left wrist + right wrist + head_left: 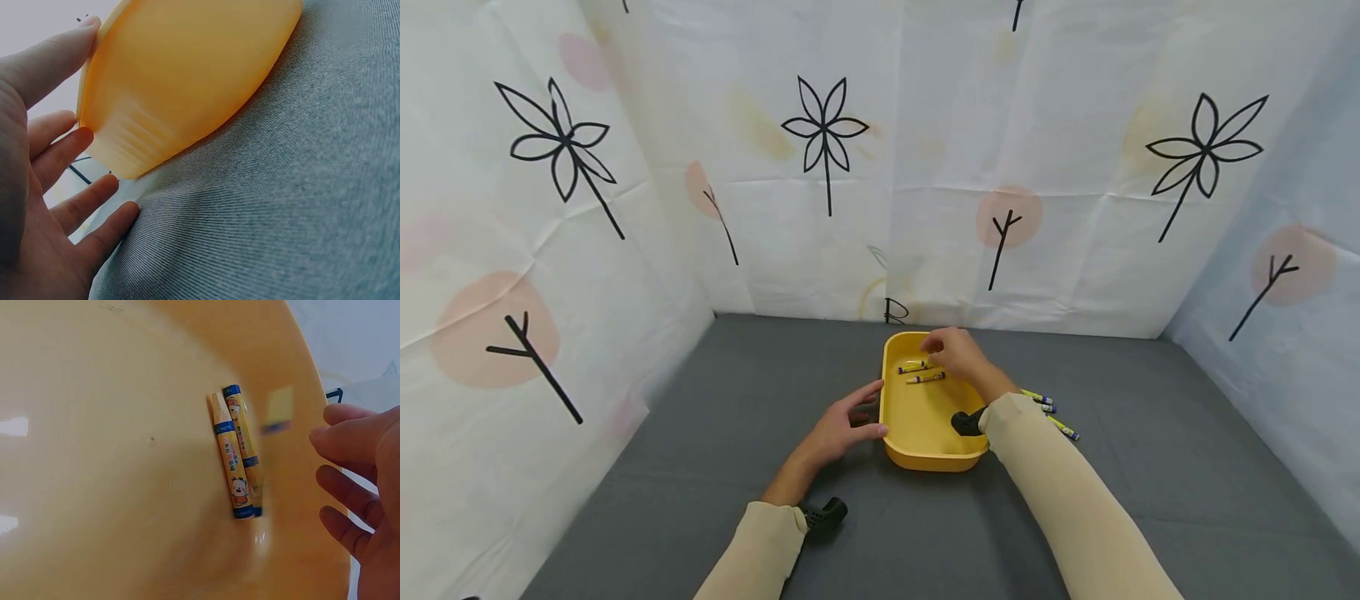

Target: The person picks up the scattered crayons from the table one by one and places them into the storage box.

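Observation:
A yellow tray stands on grey cloth. Its left side is touched by my left hand, thumb and fingers spread; in the left wrist view the fingertips meet the tray's outer wall. Over the tray's far right part is my right hand, fingers loosely bent. Just off those fingertips, a small yellow and blue piece, probably an oil pastel, is blurred in mid-air. Below it, oil pastels with yellow wrappers and blue bands lie close together on the tray floor.
Several more oil pastels lie on the grey cloth right of the tray, partly behind the right forearm. White patterned fabric rises behind and at both sides. A dark wrist strap shows at the left wrist.

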Motion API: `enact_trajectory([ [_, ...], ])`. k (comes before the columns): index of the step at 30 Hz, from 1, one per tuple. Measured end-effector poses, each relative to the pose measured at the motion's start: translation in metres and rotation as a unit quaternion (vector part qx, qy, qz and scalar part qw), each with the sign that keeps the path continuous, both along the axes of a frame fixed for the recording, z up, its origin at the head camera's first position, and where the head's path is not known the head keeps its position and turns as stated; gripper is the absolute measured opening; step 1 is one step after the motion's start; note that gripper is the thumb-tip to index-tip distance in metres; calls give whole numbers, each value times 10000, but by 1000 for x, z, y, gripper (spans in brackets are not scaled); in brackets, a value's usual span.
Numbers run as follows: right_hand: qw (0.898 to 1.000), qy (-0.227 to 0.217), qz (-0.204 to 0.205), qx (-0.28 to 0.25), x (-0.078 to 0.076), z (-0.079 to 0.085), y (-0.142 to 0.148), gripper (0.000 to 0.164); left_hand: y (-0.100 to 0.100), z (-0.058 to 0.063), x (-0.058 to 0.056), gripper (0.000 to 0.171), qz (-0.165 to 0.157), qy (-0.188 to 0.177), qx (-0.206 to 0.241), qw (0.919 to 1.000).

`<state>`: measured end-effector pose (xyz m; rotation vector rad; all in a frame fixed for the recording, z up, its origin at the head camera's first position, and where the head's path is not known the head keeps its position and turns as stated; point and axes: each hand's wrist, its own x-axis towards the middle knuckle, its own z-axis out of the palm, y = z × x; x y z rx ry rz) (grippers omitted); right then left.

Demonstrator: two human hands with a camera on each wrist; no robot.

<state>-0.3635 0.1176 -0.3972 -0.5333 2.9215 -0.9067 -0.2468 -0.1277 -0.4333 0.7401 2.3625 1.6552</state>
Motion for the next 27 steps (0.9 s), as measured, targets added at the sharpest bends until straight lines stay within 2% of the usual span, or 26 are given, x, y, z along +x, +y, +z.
enact_trajectory([
  [7,9997,117,-85,-186,4,1,7,21,2,1,1,69,4,9,8,10000],
  [14,9978,223,-113,-622,8,12,24,24,1,-29,-17,71,161,104,-50,9998],
  [16,9969,235,-149,-733,10,15,31,24,0,-34,-19,71,192,124,-33,9997],
  [21,9960,244,-281,-813,15,20,53,23,0,-36,-20,72,271,166,-2,9995],
  [27,9959,291,-420,-748,20,12,79,26,0,-36,-20,72,297,275,-59,9992],
])
